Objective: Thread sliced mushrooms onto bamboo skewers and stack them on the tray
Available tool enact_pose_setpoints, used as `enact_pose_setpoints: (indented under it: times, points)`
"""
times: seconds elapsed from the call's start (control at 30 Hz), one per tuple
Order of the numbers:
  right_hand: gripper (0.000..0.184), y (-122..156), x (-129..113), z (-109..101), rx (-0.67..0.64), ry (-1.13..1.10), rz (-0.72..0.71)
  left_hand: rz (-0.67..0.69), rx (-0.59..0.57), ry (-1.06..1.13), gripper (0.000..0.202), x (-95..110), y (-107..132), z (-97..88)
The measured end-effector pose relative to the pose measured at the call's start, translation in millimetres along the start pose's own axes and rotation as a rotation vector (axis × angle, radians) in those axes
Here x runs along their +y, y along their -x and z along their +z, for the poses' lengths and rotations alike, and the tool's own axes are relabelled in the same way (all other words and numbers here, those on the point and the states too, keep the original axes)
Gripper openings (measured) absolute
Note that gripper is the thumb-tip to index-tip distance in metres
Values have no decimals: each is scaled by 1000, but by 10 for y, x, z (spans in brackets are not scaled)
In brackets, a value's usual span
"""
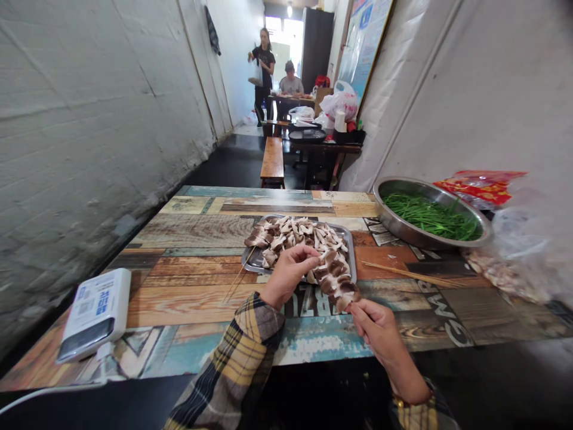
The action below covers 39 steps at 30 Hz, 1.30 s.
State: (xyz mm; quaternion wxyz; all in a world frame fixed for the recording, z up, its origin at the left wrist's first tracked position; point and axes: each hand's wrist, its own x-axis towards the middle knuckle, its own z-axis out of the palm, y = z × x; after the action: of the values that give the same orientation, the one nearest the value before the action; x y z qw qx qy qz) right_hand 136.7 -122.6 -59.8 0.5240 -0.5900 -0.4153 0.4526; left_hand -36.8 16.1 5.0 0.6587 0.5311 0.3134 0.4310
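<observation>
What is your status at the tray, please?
Right hand grips loaded skewer, low end. Left hand pinches slice at its tip, over tray. Nothing blocking.

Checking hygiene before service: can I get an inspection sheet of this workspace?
Surface: patchwork-printed wooden table.
Job's things: flat steel tray of sliced brown mushrooms; thin bamboo skewer loaded with slices.
Clutter: round steel bowl of green chives; loose bamboo sticks; clear plastic bags; red packet; white box-shaped device.
Hands: left hand pinches a mushroom slice on the tray; right hand grips the skewer's end.
Cables: white cable beside the device.
Surroundings: white brick wall; two people at a far table.
</observation>
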Motion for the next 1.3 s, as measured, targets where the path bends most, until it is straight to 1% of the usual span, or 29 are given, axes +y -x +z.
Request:
enact_pose_setpoints:
  times: [0.13,0.4,0.63,0.93,1.1,1.3]
  points:
    - [37,4,6,3,-2,0,5,-1,9,7,20,4,2,4]
    - [36,-6,38,-6,11,1,8,6,-15,-38,19,21,17,26]
    - [40,-27,34,8,27,-7,5,26,-18,-101,18,20,3,22]
    - [38,-26,0,-3,-9,-15,7,35,-17,-166,15,49,13,7]
    - [40,-22,-21,-3,-18,9,-4,34,-42,-195,12,54,19,-4]
    - [40,-24,-63,21,-16,21,-18,17,-95,-187,14,31,18,-21]
